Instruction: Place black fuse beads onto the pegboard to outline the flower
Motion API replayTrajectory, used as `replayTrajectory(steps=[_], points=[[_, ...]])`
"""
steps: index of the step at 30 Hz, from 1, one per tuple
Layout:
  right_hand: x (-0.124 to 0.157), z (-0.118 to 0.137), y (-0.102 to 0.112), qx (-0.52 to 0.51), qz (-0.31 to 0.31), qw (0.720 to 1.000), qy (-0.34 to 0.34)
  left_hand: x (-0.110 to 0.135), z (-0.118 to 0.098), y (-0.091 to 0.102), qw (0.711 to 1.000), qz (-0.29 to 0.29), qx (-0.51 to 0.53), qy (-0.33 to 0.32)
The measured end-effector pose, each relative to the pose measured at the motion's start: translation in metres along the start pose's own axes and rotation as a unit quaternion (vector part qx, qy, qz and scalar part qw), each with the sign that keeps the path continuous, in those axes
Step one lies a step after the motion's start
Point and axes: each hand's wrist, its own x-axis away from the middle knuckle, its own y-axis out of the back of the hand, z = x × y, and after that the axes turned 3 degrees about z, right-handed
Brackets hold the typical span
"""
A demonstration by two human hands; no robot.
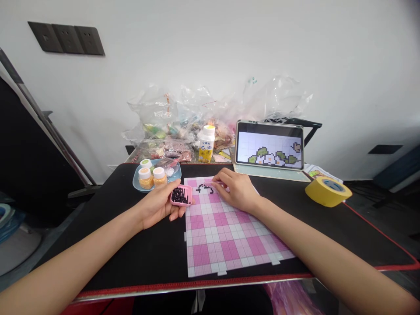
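Note:
My left hand (163, 204) is closed around a small pink tray (189, 189) filled with black fuse beads (179, 197). It holds the tray just beside the left edge of a pink-and-white checked pegboard (210, 250). Over the board's far part, my right hand (236, 188) pinches thin pinkish tweezers (210, 182). Their tip is near a short curved outline of black beads (199, 189) standing on the board. Whether the tip grips a bead is too small to see.
Behind the board, a tablet (269, 146) displays a pixel pattern of flowers and leaves. A blue plate (136, 181) holds bead jars, left of a white-and-yellow bottle (206, 144). Yellow tape (320, 196) lies at right on the black mat (147, 258). Plastic bags (157, 113) line the wall.

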Motion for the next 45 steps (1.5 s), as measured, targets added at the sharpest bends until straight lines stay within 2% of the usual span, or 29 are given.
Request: replayTrajectory(steps=[13, 45], points=[[-0.0004, 0.0015, 0.0006, -0.004, 0.012, 1.0, 0.008, 0.0004, -0.0021, -0.0026, 1.0, -0.02, 0.0, 0.004], [-0.0011, 0.0038, 0.0, 0.005, 0.039, 0.999, 0.007, 0.0003, -0.0004, -0.0001, 1.0, -0.012, 0.006, 0.004]])
